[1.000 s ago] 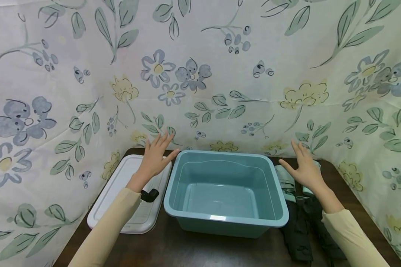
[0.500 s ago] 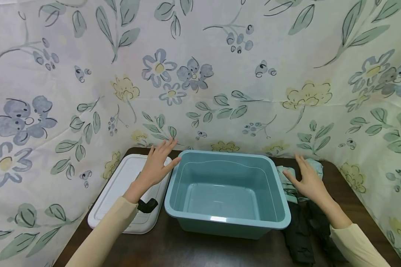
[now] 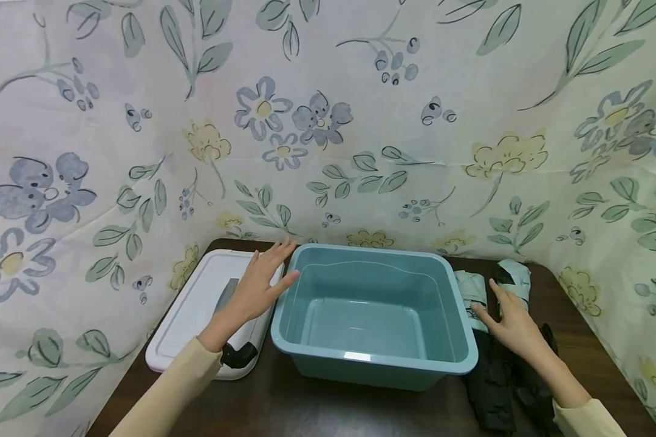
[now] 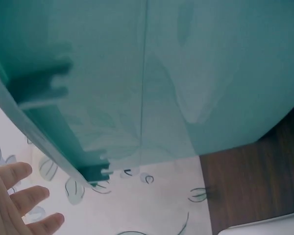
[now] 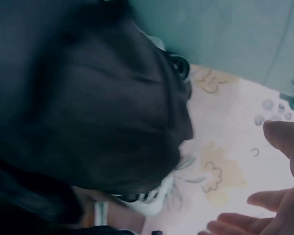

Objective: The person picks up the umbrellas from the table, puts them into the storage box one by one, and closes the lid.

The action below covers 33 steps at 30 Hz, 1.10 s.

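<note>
Head view: open right hand nearing folded umbrellas beside basin; grasp one squarely; left hand open.

Dark wooden table — on it white lid, teal tub, folded umbrellas at right.

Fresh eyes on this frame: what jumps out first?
The empty teal plastic tub in the middle of the dark table, against a floral cloth backdrop. The left hand hovers flat over a white lid at its left; the right hand rests on folded umbrellas at its right.
</note>
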Each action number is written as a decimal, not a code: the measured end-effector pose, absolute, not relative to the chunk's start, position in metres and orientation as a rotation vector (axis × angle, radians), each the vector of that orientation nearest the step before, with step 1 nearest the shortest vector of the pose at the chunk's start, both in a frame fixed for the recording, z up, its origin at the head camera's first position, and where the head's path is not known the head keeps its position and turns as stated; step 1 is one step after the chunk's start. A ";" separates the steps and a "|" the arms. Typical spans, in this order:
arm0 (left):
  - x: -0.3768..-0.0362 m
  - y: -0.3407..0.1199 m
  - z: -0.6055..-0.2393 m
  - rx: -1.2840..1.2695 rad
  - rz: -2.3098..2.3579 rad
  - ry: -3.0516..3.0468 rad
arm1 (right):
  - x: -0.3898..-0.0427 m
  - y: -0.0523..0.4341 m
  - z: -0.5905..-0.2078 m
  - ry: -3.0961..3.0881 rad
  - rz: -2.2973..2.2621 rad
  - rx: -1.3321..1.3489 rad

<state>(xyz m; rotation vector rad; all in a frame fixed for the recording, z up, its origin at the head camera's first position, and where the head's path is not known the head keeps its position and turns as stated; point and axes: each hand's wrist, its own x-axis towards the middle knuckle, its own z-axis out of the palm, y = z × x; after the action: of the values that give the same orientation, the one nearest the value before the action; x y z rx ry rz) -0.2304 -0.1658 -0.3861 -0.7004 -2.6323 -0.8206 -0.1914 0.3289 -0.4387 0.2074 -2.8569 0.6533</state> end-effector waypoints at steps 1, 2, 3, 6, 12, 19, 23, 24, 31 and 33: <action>-0.229 -0.165 -0.386 -0.703 -0.825 -2.633 | -0.190 0.330 -0.441 -2.857 0.653 0.209; -0.227 -0.164 -0.385 -0.706 -0.825 -2.636 | -0.188 0.330 -0.443 -2.862 0.657 0.207; -0.225 -0.163 -0.385 -0.710 -0.827 -2.640 | -0.186 0.331 -0.445 -2.871 0.661 0.201; -0.218 -0.161 -0.385 -0.725 -0.840 -2.652 | -0.180 0.331 -0.450 -2.889 0.674 0.183; -0.200 -0.159 -0.387 -0.733 -0.853 -2.675 | -0.168 0.329 -0.457 -2.922 0.667 0.139; -0.185 -0.154 -0.389 -0.704 -0.808 -2.713 | -0.160 0.331 -0.465 -2.983 0.631 0.082; -0.180 -0.152 -0.390 -0.688 -0.816 -2.744 | -0.157 0.332 -0.471 -3.007 0.621 0.075; -0.179 -0.152 -0.391 -0.682 -0.819 -2.753 | -0.156 0.332 -0.472 -3.013 0.617 0.075; -0.175 -0.152 -0.395 -0.651 -0.825 -2.789 | -0.153 0.332 -0.476 -3.084 0.622 0.018; -0.174 -0.152 -0.396 -0.653 -0.826 -2.793 | -0.153 0.333 -0.476 -3.110 0.626 0.001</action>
<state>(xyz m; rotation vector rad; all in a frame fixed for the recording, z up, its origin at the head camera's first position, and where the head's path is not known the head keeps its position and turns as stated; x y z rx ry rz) -0.1736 -0.1520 -0.3957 -0.6525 -2.7935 -0.8262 -0.1525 0.3327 -0.4758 0.0008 -3.1099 0.6262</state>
